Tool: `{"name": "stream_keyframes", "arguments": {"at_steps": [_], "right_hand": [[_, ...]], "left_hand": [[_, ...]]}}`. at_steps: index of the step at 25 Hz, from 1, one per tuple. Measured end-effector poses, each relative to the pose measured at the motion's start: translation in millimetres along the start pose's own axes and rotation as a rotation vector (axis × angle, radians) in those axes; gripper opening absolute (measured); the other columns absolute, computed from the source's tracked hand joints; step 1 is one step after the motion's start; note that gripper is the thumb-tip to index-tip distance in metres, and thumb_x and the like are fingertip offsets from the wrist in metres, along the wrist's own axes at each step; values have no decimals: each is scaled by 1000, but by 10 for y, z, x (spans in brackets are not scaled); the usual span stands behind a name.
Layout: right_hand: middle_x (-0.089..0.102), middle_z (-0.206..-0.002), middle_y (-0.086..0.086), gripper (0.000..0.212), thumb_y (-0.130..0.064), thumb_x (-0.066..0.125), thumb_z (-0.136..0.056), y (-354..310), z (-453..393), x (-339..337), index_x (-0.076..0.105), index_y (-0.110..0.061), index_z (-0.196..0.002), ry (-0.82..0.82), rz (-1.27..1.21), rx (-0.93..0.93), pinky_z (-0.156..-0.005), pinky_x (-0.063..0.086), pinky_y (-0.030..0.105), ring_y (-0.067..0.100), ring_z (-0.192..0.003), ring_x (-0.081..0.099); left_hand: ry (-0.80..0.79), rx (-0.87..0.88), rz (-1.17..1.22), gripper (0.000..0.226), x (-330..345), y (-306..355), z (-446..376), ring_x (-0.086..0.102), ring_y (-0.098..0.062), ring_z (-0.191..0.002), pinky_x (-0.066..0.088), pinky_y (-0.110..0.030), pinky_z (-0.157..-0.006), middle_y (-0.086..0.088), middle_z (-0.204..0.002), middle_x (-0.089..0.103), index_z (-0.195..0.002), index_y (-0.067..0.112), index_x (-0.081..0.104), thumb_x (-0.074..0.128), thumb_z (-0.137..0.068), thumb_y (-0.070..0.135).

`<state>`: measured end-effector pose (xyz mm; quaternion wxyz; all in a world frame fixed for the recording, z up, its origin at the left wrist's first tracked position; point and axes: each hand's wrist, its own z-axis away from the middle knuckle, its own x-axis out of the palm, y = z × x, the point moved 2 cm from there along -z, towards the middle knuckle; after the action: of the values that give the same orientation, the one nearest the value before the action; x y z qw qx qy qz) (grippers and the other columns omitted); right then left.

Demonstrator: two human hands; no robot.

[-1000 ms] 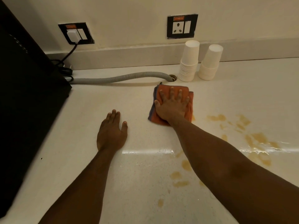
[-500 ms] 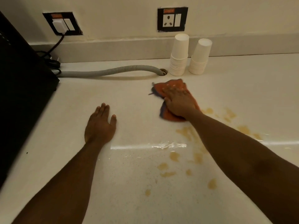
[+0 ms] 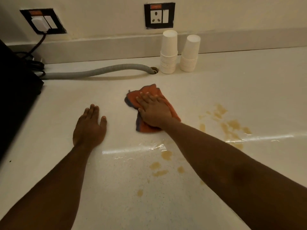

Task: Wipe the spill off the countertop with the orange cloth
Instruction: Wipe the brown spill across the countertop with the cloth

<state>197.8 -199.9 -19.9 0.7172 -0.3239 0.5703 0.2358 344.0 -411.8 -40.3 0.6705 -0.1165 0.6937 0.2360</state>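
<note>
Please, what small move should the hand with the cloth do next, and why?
Probably slide the right hand, flat on the orange cloth, toward the person and rightward. The cloth lies on clean countertop, while brown spill patches remain to its right and nearer, untouched.

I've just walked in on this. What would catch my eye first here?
Probably the orange cloth in the middle of the pale countertop, pressed flat under the right hand. Next, the brownish spill blotched to its right and nearer the camera. The left hand lies flat on the counter, empty.
</note>
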Motion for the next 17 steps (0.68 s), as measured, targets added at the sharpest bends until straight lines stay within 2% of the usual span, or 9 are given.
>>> {"name": "stream_keyframes", "arguments": {"at_steps": [1, 3, 8, 11, 14, 15, 17], "right_hand": [[8, -165, -1, 57, -44, 21, -102, 97, 22, -31, 11, -27, -155, -26, -7, -49, -121, 5, 46, 21, -151, 6], [12, -165, -4, 56, -45, 23, -101, 511, 119, -126, 14, -31, -155, 7, 3, -17, -121, 7, 46, 19, -151, 10], [28, -161, 5, 54, -35, 33, -100, 1957, 811, -339, 30, -22, -152, 234, 22, 417, -120, 17, 46, 26, -146, 26], [28, -160, 10, 52, -31, 31, -102, 2542, 1391, -363, 31, -16, -152, 296, 8, 674, -119, 18, 50, 31, -146, 27], [18, -163, 14, 58, -39, 24, -101, 2620, 1540, -337, 20, -16, -154, 258, -101, 916, -119, 8, 54, 35, -148, 16], [18, -162, 16, 60, -41, 24, -100, 2522, 1455, -347, 19, -15, -154, 251, -113, 928, -118, 7, 55, 36, -148, 15], [23, -159, 18, 61, -44, 28, -99, 2162, 1182, -357, 23, -15, -153, 242, -94, 830, -117, 10, 55, 38, -146, 21]], "left_hand": [[4, 9, 2, 63, 2, -12, -2, 6, -19, -150, 8, -36, -120, -4, -163, 7, -154, 15, 10, 20, -100, 46], [2, 20, 8, 63, 6, -21, -17, 8, -20, -150, 9, -37, -120, -4, -163, 9, -154, 15, 12, 21, -100, 46], [13, 16, -2, 63, 26, -35, -17, 9, -20, -150, 9, -37, -119, -3, -163, 10, -154, 15, 13, 20, -100, 46], [14, 14, 7, 62, 23, -22, -15, 9, -21, -150, 10, -38, -119, -3, -163, 10, -154, 15, 13, 21, -100, 45], [29, 8, 1, 62, 4, 6, -4, 10, -22, -149, 10, -38, -119, -5, -163, 12, -153, 13, 15, 23, -100, 43], [29, 6, 0, 62, -2, 12, -2, 10, -22, -149, 10, -38, -119, -6, -163, 12, -153, 12, 15, 23, -100, 43], [18, 14, -7, 62, 1, 28, 5, 10, -23, -150, 10, -38, -120, -6, -163, 12, -153, 11, 14, 22, -100, 43]]}}
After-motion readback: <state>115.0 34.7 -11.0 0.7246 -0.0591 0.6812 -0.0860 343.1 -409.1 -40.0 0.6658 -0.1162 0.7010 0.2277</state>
